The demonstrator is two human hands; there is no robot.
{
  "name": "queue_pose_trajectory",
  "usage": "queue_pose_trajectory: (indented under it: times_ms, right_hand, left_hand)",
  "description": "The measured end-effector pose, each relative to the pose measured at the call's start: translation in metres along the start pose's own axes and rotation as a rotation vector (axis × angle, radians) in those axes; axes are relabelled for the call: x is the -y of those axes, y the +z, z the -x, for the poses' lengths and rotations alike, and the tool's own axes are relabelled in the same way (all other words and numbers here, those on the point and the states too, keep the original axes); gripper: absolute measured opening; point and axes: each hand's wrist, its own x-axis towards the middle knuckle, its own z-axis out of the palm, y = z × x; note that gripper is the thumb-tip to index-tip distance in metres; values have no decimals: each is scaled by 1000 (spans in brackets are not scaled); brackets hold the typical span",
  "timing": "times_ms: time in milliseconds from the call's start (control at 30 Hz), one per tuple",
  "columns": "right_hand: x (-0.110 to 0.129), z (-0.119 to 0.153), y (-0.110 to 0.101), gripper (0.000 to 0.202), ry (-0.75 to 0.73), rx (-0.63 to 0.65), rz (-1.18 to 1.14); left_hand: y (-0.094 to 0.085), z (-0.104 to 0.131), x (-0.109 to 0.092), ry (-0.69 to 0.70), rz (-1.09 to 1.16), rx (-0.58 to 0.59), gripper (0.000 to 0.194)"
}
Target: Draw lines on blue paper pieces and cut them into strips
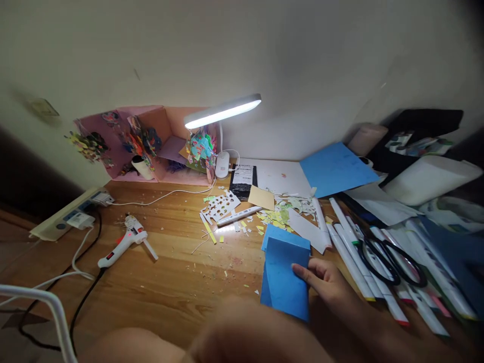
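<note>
My right hand (325,280) pinches the right edge of a folded piece of blue paper (285,272), thumb on its front and fingers behind. The paper is held up over the wooden desk, its layers slightly apart. A smeared, skin-coloured shape (249,330) fills the bottom middle; it looks like my left hand or arm close to the camera, its fingers not distinguishable. Scissors with black handles (393,262) lie to the right on several white markers (351,262). Yellow and green paper scraps (282,212) lie just beyond the blue paper.
A glue gun (123,242) and a power strip (70,214) with cables occupy the left. Under a lit lamp (225,112) stand a pink box (164,118), a punched white sheet (223,205) and a marker (239,216). A blue sheet (338,169) and a white roll (434,176) lie back right.
</note>
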Motion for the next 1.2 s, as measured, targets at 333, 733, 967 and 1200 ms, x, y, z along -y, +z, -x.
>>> queue_pose_trajectory:
  times_ms: [333, 733, 967, 1200]
  right_hand:
    - [6, 2, 5, 45, 38, 73, -74]
    - [7, 7, 4, 51, 245, 256, -15]
    - [1, 10, 11, 53, 264, 312, -58]
    - [1, 12, 8, 55, 208, 210, 10]
  left_hand:
    - [11, -88, 63, -67, 297, 247, 46]
    - [20, -82, 81, -133, 406, 228, 49]
    - [20, -81, 83, -124, 376, 218, 49]
    - [16, -79, 77, -198, 478, 351, 45]
